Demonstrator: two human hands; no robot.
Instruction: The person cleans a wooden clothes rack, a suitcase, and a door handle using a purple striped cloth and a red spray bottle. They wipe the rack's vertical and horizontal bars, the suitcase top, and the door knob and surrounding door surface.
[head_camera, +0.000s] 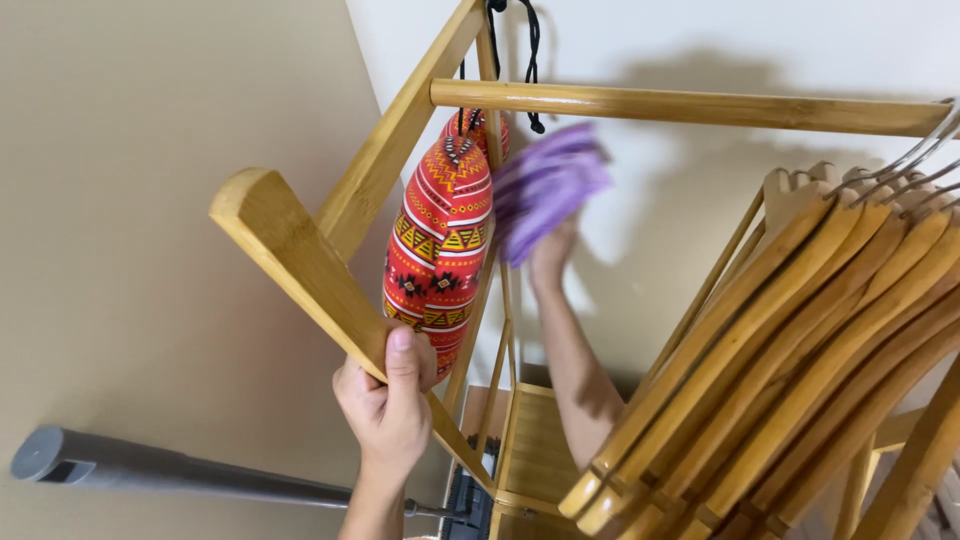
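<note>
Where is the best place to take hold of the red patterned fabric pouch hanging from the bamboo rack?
Grip the red patterned fabric pouch around its narrow neck just below the black cord, coming from the front: the bulging body looks too wide, and the rack's slanted wooden post crowds its left side.

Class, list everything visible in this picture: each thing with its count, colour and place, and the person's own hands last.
Wooden garment rack: one, light bamboo, centre, against the white wall.
Wooden clothes hangers: a row, tan, metal hooks, hanging on the rail at right.
Single wooden hanger: one, tan, lower left.
Patterned fabric pouch: one, red with yellow and black bands, hanging by a black cord from the rack.
Purple cloth: one, blurred, centre.
Grey pole: one, bottom left.
Left hand: grips the single wooden hanger.
Right hand: holds the purple cloth.
</note>
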